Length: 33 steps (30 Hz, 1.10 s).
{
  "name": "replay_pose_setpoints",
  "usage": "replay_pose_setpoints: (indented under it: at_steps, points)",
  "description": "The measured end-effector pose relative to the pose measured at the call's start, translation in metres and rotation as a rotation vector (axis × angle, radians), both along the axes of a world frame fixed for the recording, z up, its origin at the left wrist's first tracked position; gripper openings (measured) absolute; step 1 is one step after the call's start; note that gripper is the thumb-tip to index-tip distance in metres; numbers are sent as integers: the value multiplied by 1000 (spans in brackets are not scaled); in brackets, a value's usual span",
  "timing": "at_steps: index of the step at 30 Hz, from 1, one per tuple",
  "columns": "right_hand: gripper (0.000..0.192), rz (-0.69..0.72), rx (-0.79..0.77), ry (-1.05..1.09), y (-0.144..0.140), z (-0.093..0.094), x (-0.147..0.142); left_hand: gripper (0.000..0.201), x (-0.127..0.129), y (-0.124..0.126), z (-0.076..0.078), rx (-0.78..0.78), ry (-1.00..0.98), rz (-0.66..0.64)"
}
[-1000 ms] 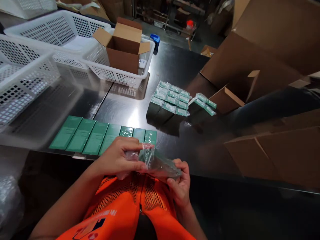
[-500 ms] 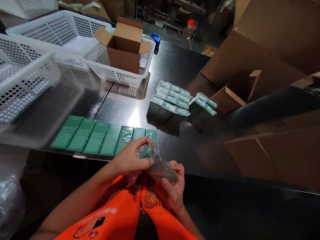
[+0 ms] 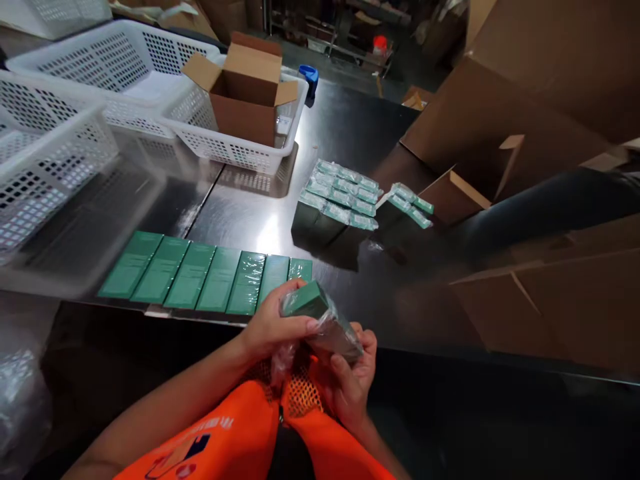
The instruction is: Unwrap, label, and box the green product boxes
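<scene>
Both hands meet just above the near edge of the dark table [image 3: 350, 127], over the orange mesh vest [image 3: 250, 433]. The left hand [image 3: 275, 327] and the right hand [image 3: 350, 377] share one green box [image 3: 320, 317], which is partly sheathed in clear plastic wrap [image 3: 283, 357]. The left fingers [image 3: 303, 325] are curled and pressed against the box's near end, thumb on its side, with loose wrap hanging below them. The right fingers [image 3: 343, 367] cup the box from beneath, closed on its lower half — the box tilts up and away from them.

Just beyond the left fingers lies a row of green boxes [image 3: 200, 277], flat and side by side on the table. Farther ahead of the right fingers stands a block of wrapped packs [image 3: 335, 207], with a smaller cluster [image 3: 405, 210] just beside it. Well beyond the left fingers a white basket [image 3: 240, 150] holds an open cardboard carton [image 3: 245, 90].
</scene>
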State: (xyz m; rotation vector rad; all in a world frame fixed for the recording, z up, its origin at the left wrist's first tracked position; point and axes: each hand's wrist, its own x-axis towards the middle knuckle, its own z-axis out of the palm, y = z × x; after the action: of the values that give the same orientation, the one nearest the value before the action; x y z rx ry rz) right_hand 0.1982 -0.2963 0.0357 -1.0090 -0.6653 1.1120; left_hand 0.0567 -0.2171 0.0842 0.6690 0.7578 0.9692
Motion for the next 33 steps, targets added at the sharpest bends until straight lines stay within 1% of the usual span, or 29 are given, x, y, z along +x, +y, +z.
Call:
replay_pose_setpoints:
  at_steps: [2, 4, 6, 7, 8, 10, 12, 14, 16, 17, 18, 19, 20, 22, 23, 24, 26, 28, 29, 31, 32, 33]
  points:
    - [43, -27, -43, 38, -3, -3, -6, 46, 18, -12, -6, 47, -42, 144]
    - [42, -48, -69, 46, -5, -5, -9, 47, 34, -25, -14, 99, -8, 245]
    - [41, -95, -58, -1, -6, -7, -9, 47, 44, -36, -23, 151, 80, 288]
    - [41, -117, -46, -36, -7, -7, -9, 46, 46, -40, -28, 203, 137, 272]
    - [42, -133, -37, -67, -7, -8, -8, 46, 46, -42, -33, 278, 195, 243]
    - [44, -139, -50, -88, -8, -9, -7, 47, 42, -41, -39, 475, 328, 205]
    - [49, -137, -76, -60, -9, -10, -7, 52, 34, -37, -42, 701, 508, 247]
    - [53, -135, -109, -5, -9, -10, -7, 49, 27, -34, -43, 916, 700, 312]
    - [54, -152, -120, 31, -8, -9, -6, 41, 23, -33, -44, 1097, 816, 291]
    - [53, -169, -107, 24, -6, -10, -4, 41, 23, -33, -44, 1137, 822, 255]
    - [54, -187, -79, -10, -5, -10, -2, 44, 24, -34, -45, 1126, 794, 198]
    - [56, -199, -47, -65, -4, -10, 0, 50, 25, -35, -46, 1059, 742, 136]
    - [58, -195, -29, -126, -2, -11, 3, 56, 26, -36, -46, 955, 673, 88]
    - [60, -113, -65, -206, 0, -12, 7, 62, 29, -37, -45, 708, 544, 55]
    - [62, -51, -103, -212, 2, -11, 8, 61, 29, -36, -43, 618, 502, 61]
    - [65, 9, -134, -186, 3, -10, 10, 59, 29, -35, -41, 570, 478, 73]
    - [70, 77, -157, -69, 7, -4, 14, 54, 28, -33, -38, 568, 456, 71]
    - [69, 81, -172, 57, 12, 5, 20, 50, 26, -32, -38, 635, 434, 2]
    - [62, 74, -197, 96, 15, 10, 25, 50, 25, -32, -39, 677, 417, -37]
    - [46, 61, -271, 104, 23, 17, 38, 54, 23, -35, -43, 763, 389, -110]
    - [42, 49, -299, 89, 28, 20, 45, 57, 22, -37, -45, 794, 386, -124]
    - [43, 12, -316, 77, 35, 21, 52, 59, 22, -39, -47, 819, 389, -126]
